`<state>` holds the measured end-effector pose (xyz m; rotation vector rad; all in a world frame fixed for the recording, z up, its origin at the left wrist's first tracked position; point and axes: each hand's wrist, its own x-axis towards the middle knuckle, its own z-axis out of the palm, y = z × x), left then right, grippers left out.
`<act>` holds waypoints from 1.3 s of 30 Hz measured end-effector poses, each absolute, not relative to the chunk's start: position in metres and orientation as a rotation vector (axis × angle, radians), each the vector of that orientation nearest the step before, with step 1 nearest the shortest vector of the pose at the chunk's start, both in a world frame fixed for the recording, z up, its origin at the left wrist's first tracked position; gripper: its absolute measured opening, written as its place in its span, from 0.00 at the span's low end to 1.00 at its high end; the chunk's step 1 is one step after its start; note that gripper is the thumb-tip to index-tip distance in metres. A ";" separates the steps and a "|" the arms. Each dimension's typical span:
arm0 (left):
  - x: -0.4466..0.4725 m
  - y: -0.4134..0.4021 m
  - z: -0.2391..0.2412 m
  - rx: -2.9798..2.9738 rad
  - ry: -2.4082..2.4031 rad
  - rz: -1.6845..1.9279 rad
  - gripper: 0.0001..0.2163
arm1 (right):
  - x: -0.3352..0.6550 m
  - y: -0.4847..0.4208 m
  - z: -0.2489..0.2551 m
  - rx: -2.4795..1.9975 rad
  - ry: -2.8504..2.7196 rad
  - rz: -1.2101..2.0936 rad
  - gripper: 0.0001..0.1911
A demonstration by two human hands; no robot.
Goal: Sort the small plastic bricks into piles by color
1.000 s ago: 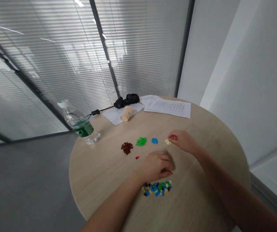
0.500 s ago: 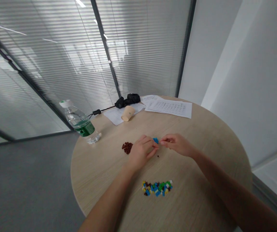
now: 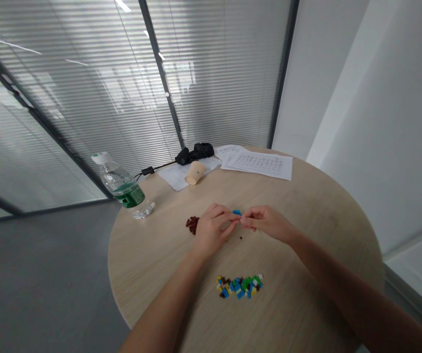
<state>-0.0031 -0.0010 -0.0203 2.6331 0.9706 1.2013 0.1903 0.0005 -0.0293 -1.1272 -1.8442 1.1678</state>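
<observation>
My left hand [image 3: 213,229] and my right hand [image 3: 266,223] meet fingertip to fingertip above the middle of the round wooden table [image 3: 306,206], both pinched on something too small to make out. A small blue brick pile [image 3: 237,212] shows just behind the fingertips. A brown brick pile [image 3: 191,224] lies to the left of my left hand. A mixed pile of coloured bricks [image 3: 239,286] lies nearer to me. One tiny dark piece [image 3: 241,238] lies on the table under the hands. The green and cream piles are hidden by my hands.
A water bottle [image 3: 122,187] stands at the table's left edge. At the back lie a tipped paper cup [image 3: 195,172], printed sheets [image 3: 258,163] and a black bundle with a cable [image 3: 193,151]. Glass walls with blinds stand behind the table.
My left hand moved up from beside the mixed pile to the sorted piles and met my right hand, which shifted left. Both hands now pinch together.
</observation>
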 end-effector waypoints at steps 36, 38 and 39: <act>0.022 -0.024 -0.026 2.595 0.272 0.299 0.05 | 0.219 0.010 -0.046 -1.424 -2.296 0.748 0.06; 0.023 -0.023 -0.027 2.596 0.266 0.288 0.05 | 0.218 0.010 -0.047 -1.408 -2.286 0.770 0.05; 0.023 -0.023 -0.028 2.594 0.262 0.284 0.05 | 0.218 0.010 -0.047 -1.384 -2.282 0.796 0.05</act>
